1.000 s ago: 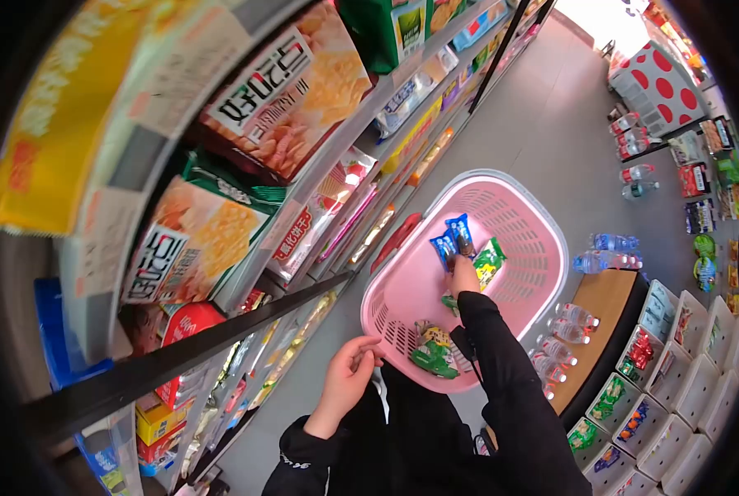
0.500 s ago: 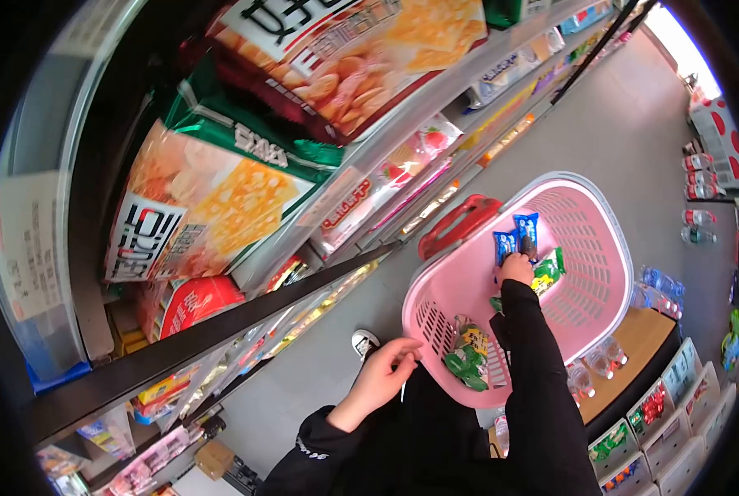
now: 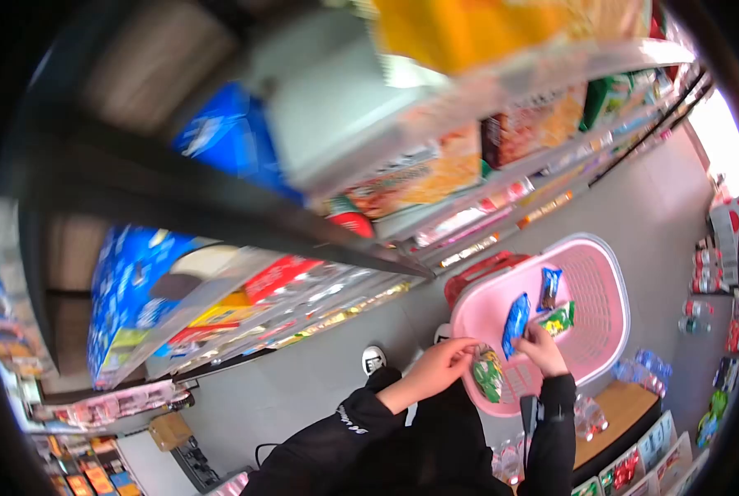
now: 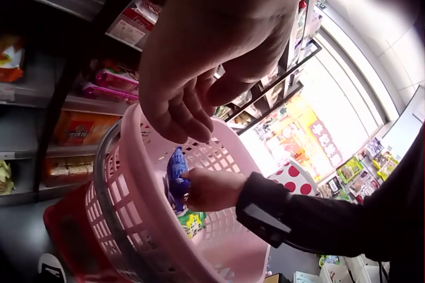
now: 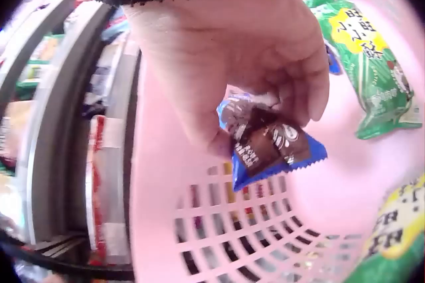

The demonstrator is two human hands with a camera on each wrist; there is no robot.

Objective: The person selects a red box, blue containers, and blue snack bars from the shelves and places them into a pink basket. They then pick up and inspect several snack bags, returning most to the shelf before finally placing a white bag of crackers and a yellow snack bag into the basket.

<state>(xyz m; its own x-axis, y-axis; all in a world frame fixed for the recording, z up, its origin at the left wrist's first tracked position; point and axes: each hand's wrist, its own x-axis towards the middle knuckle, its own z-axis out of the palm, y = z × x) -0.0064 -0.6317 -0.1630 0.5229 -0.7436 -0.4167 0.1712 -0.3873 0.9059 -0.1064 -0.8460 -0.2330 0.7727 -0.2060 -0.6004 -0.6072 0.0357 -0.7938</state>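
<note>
In the head view my right hand (image 3: pixel 543 351) pinches a blue snack packet (image 3: pixel 515 325) over the pink basket (image 3: pixel 615 331). The right wrist view shows that packet's brown printed face and blue zigzag end (image 5: pixel 279 147) between thumb and fingers. Another blue packet (image 3: pixel 550 288) lies in the basket beside a green packet (image 3: pixel 559 319) with a yellow patch. A green-and-yellow packet (image 3: pixel 487 376) is at the basket's near end. My left hand (image 4: pixel 212 64) hangs with loosely curled fingers above the rim, nothing visible in its grasp.
Snack shelves run along the left, with a dark shelf bar (image 3: pixel 303 227) crossing the view. A red object (image 3: pixel 485 277) stands against the basket's far-left side. Bottles (image 3: pixel 642 370) and a wooden ledge (image 3: pixel 621 417) with snack bins are at the right.
My right hand has drawn one blue packet away from the other, toward the basket's near end. My left hand has come in over the rim. The head view has swung left along the shelves.
</note>
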